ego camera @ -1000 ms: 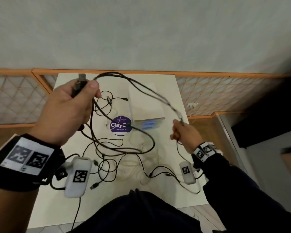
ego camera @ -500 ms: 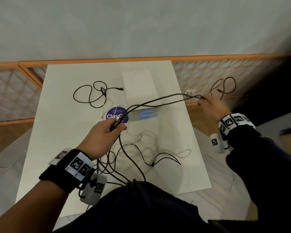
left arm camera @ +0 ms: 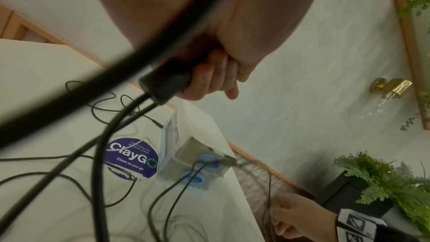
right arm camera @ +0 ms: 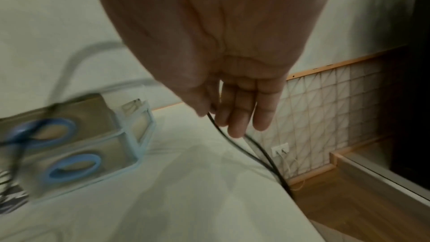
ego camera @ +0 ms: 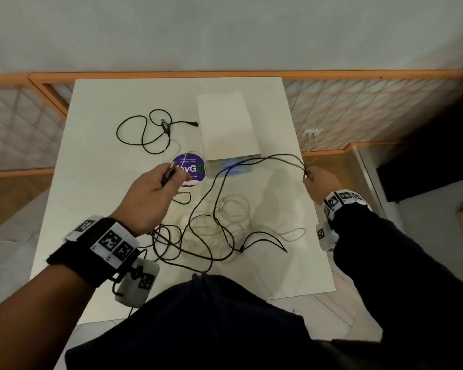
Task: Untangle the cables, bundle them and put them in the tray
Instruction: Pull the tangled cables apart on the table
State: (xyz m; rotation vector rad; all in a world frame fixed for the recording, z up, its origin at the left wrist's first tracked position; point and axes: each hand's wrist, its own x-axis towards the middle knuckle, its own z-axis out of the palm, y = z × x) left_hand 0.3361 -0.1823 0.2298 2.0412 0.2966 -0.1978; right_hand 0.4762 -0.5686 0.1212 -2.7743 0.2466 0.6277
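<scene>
Both hands, left hand and right hand, pinch 1 black cable crossing the tray.

On the white square table I count one clear plastic tray, one round purple sticker, two hands, and several thin black and white cables, too tangled to count.

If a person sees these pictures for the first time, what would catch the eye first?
Probably the black cable stretched between the two raised hands: the left hand grips its USB plug, and the right hand pinches it near the table's right edge. Next, the tangle of black and white cables on the white table, and the purple round sticker at its middle.
</scene>
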